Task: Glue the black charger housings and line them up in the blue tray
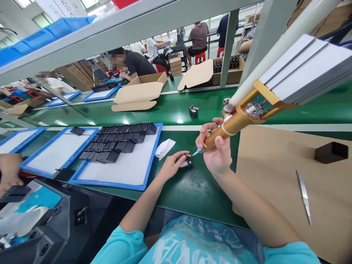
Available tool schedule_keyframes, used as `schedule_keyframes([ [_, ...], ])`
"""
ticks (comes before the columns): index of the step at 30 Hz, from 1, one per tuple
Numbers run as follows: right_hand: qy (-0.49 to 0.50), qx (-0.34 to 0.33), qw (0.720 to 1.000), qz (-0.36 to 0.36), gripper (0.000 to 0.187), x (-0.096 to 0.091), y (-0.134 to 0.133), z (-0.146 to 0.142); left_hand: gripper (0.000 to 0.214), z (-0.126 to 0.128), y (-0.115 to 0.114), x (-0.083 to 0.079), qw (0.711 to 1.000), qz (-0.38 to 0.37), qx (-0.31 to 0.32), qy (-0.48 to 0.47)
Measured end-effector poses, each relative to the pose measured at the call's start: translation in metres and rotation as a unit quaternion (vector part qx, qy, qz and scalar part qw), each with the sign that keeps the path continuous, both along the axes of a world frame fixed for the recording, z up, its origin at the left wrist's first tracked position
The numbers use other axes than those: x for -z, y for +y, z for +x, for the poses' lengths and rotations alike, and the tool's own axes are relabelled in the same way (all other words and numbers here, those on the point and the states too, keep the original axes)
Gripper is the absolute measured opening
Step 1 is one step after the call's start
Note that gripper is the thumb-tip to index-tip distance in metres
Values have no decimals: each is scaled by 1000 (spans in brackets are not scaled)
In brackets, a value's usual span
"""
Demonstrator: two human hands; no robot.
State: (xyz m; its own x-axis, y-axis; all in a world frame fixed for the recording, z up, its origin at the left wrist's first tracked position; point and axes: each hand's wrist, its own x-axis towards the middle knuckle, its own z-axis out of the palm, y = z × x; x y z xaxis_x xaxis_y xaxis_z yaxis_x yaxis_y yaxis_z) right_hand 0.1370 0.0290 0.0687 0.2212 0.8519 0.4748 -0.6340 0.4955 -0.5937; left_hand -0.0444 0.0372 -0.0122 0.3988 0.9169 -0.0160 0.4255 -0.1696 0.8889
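My left hand is closed on a small black housing, pressing it against the green bench with the fingertips at its top. Something white shows inside the housing; its details are too small to make out. In my right hand is a gold cylindrical dispensing tool with a pale blue tapered nozzle, the fingers wrapped round its lower body. The nozzle points down and left, its tip just right of the housing. A crumpled white wipe lies beyond my left hand.
Rows of black housings stand on a blue-rimmed tray at left. Cardboard on the right bears tweezers and a black block. Behind runs a green conveyor with another housing. A metal shelf frame crosses above; people sit beyond.
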Motion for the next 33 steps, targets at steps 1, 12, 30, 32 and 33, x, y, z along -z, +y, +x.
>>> schedule_keyframes([
  [1,-3,1,1000,-3,37,0,0,0,37,1,-4,-1,999,43,-6,32],
  [12,-9,1,1000,-3,36,0,0,0,15,21,-21,10,969,227,-32,91],
  [30,-21,18,999,-22,38,-1,1,1,50,27,-31,-14,872,170,68,454],
  [32,-20,21,999,-29,37,-2,1,1,50,26,-30,-12,884,163,67,433],
  [33,-18,22,999,-31,37,-2,1,1,50,24,-28,-11,895,155,62,413],
])
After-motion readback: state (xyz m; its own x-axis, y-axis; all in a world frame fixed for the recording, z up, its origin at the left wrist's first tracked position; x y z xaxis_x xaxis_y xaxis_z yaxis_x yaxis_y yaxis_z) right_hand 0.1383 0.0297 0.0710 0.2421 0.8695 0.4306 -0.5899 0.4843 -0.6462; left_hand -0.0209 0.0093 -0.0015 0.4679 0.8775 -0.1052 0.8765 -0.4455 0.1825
